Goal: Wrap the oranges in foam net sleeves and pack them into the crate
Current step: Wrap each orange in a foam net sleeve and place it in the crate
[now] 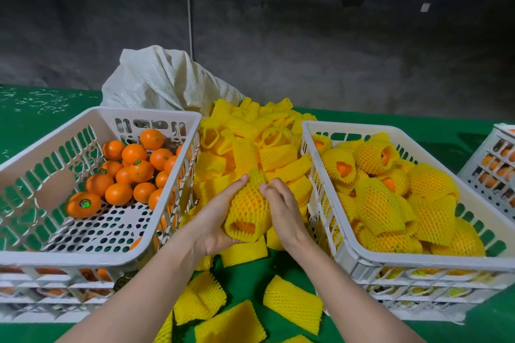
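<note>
The left hand (217, 223) cups a netted orange (248, 209) from below, and the right hand (281, 209) pinches its sleeve (257, 178) at the top edge, in the gap between two crates. The left crate (69, 255) holds bare oranges (133, 167), its near floor open. The right crate (418, 262) is heaped with wrapped ones, and loose sleeves (250, 133) fill the gap.
</note>
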`<action>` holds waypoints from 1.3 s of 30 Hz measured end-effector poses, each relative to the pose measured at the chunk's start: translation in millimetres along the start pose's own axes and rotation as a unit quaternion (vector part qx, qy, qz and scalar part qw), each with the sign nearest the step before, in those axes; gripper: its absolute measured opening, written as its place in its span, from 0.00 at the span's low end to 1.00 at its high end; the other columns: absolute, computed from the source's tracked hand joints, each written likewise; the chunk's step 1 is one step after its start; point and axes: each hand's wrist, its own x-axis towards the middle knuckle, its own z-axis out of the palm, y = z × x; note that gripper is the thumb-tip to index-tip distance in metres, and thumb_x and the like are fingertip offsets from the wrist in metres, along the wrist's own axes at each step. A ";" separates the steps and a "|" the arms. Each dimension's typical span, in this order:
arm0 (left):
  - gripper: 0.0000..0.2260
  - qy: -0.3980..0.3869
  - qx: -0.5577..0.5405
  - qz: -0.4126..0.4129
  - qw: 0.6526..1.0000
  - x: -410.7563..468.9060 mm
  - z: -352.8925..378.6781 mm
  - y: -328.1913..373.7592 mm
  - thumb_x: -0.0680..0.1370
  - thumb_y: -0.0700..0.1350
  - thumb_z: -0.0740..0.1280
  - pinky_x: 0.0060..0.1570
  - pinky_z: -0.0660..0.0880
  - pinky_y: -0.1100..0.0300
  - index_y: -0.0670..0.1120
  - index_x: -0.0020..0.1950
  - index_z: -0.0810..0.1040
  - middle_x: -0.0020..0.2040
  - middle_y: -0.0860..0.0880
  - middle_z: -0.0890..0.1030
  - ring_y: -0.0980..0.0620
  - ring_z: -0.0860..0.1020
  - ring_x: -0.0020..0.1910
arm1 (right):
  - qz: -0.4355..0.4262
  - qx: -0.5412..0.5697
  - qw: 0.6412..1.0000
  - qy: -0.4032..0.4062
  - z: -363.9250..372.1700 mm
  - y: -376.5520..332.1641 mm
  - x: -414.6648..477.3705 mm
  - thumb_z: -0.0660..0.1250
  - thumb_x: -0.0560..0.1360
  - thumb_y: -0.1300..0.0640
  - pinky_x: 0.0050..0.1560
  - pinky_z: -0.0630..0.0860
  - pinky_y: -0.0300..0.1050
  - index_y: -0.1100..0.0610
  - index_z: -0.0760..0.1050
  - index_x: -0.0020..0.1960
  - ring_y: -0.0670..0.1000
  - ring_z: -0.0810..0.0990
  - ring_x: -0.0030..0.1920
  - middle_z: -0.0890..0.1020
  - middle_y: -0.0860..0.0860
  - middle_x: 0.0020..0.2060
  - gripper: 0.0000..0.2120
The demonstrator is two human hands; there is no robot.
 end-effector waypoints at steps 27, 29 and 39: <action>0.10 0.127 0.313 0.340 0.878 74.4 124.8 -42.6 0.81 0.36 0.59 0.36 0.76 0.61 0.45 0.45 0.78 0.38 0.47 0.79 0.54 0.77 0.35 | -0.140 -0.152 0.961 0.185 -149.8 -19.4 36.2 0.73 0.66 0.60 0.47 0.59 0.17 0.45 0.71 0.61 0.37 0.63 0.53 0.68 0.51 0.58 0.26; 0.07 0.111 0.419 0.382 0.817 95.3 149.7 -41.5 0.80 0.36 0.60 0.41 0.73 0.54 0.42 0.48 0.77 0.40 0.46 0.79 0.48 0.78 0.39 | -0.153 -0.181 0.952 0.195 -169.7 -24.7 56.7 0.74 0.66 0.60 0.48 0.61 0.24 0.49 0.69 0.64 0.40 0.65 0.55 0.69 0.51 0.59 0.30; 0.22 0.118 0.599 0.331 0.720 152.3 166.6 -53.4 0.75 0.34 0.61 0.56 0.68 0.53 0.44 0.69 0.68 0.62 0.40 0.73 0.40 0.74 0.59 | -0.011 -0.534 0.838 0.107 -196.6 -3.4 184.8 0.65 0.73 0.63 0.58 0.70 0.55 0.57 0.62 0.68 0.67 0.68 0.62 0.63 0.60 0.65 0.25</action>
